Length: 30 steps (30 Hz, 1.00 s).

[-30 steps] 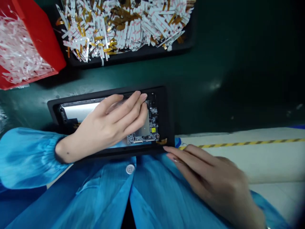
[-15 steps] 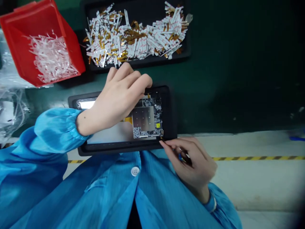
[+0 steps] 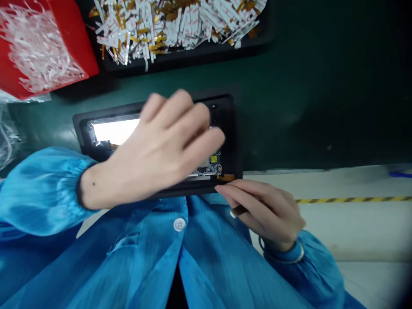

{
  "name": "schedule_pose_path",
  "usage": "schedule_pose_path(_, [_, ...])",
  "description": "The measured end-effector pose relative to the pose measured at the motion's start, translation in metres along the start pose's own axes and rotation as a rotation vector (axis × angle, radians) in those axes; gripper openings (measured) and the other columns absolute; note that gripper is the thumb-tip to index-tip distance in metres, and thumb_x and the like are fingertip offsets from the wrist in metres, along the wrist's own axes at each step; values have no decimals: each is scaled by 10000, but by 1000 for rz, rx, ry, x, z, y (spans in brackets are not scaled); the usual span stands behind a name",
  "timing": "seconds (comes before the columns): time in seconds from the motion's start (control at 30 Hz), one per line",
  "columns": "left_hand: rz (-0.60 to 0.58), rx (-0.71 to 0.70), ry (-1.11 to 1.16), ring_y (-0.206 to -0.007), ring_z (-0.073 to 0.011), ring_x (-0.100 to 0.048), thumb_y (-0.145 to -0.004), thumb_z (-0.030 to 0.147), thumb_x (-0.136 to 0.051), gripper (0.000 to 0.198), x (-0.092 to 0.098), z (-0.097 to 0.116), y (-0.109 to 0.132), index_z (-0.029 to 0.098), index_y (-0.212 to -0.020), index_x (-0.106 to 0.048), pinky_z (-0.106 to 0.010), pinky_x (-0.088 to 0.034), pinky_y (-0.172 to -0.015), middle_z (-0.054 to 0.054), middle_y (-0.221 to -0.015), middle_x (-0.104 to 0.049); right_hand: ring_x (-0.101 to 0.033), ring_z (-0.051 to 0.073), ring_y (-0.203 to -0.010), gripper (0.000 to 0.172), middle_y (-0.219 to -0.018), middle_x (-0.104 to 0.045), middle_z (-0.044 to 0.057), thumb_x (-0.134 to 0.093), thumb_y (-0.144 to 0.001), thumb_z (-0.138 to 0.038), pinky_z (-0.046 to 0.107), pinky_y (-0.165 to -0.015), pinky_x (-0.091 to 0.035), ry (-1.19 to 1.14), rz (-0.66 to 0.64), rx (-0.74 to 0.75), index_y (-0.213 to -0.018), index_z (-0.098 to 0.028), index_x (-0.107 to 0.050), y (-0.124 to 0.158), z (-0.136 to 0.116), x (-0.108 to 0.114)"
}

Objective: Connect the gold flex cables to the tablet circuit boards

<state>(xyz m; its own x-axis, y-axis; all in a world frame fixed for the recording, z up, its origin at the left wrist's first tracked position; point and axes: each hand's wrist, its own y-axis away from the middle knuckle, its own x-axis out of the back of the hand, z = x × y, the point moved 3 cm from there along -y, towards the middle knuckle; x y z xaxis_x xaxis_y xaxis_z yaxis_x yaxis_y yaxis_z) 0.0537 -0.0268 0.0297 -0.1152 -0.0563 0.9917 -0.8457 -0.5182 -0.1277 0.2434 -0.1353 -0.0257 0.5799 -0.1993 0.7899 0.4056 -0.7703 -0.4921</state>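
An opened tablet with a bright screen strip (image 3: 117,128) and a circuit board (image 3: 209,169) lies in a black foam tray (image 3: 237,141). My left hand (image 3: 161,146) is over it, slightly blurred, with curled fingers. Its fingertips are hidden, so what they hold, if anything, does not show. At the tray's lower right corner, my right hand (image 3: 264,210) is closed in a pinch. A small brownish piece with a white end (image 3: 237,212) pokes out from its palm; its kind is unclear. Just above those fingertips lies an orange flex cable (image 3: 225,177) beside the board.
Beyond the tablet, a black tray (image 3: 206,56) holds many white-backed and amber strips (image 3: 183,25). A red bin (image 3: 75,38) at upper left contains shredded clear-white strips (image 3: 41,47). Clear plastic bags (image 3: 8,133) lie at the left. The green table's front edge (image 3: 289,169) runs to the right.
My left hand has shifted right, covering more of the board. An orange cable now shows by my right fingertips. The bin and strip tray appear higher as the view has shifted.
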Motion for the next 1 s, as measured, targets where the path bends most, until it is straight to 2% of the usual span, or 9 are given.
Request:
schedule_pose_path(0.1, [-6,-84,204,-906,-241,-640,-1018,269,-387,242,-6,13,-1,149,-984,-594,-347,-512,-665,-80,-991,-627,-678,135,-692,237,-916,-738,22,-753,-814,-137,259,-649,-598,-3,6,-15,-1040,-189,-706,-6,2,3])
schedule_pose_path(0.2, [-69,-74,306,-925,-267,-609,-979,316,-506,169,-18,16,-2,163,-1006,-572,-351,-491,-647,-92,-992,-616,-652,122,-648,186,-813,-703,23,-790,-784,-138,241,-576,-564,2,79,-178,-919,-188,-673,-14,-1,10])
schedule_pose_path(0.33, [-103,-45,412,-927,-270,-591,-986,255,-458,152,-26,12,-2,156,-1017,-569,-384,-481,-706,-111,-1039,-607,-584,90,-536,163,-764,-665,18,-802,-788,-188,232,-465,-483,47,10,-371,-885,-187,-672,-15,-12,11])
schedule_pose_path(0.4, [-126,-16,455,-900,-241,-589,-997,222,-408,169,-27,8,-3,170,-987,-569,-375,-479,-731,-95,-1020,-610,-577,93,-531,183,-768,-656,17,-798,-791,-186,242,-472,-485,52,-2,-421,-938,-192,-691,-15,-17,9])
schedule_pose_path(0.47, [-126,0,499,-861,-209,-580,-1002,217,-398,170,-23,3,-4,186,-947,-556,-357,-476,-732,-73,-981,-607,-562,89,-530,206,-778,-641,8,-791,-794,-170,244,-465,-478,36,39,-496,-974,-207,-697,-15,-19,7])
schedule_pose_path(0.6, [-43,17,513,-831,-171,-534,-997,218,-445,121,-10,-9,0,180,-912,-522,-326,-446,-711,-47,-933,-564,-521,93,-512,189,-747,-604,-9,-765,-794,-106,263,-425,-448,-66,135,-597,-920,-231,-698,-15,-20,0])
schedule_pose_path(0.67, [-21,60,498,-839,-163,-520,-990,212,-488,98,-5,-15,5,168,-907,-516,-319,-430,-712,-41,-926,-545,-539,112,-527,217,-743,-624,-7,-771,-775,-83,280,-433,-466,-73,157,-557,-911,-239,-708,-15,-21,-3])
schedule_pose_path(0.8, [-44,121,529,-820,-133,-515,-964,183,-561,75,-5,-21,16,152,-911,-517,-269,-411,-668,-30,-918,-519,-629,154,-597,265,-768,-700,8,-783,-759,-84,307,-491,-537,-30,139,-339,-979,-225,-737,-15,-25,-6])
schedule_pose_path(1.0, [-35,102,547,-852,-146,-531,-971,181,-547,63,-9,-20,23,145,-930,-516,-260,-450,-662,-34,-929,-512,-605,118,-530,121,-681,-678,-10,-741,-823,-132,263,-474,-523,84,73,-203,-904,-218,-715,-25,-25,-6])
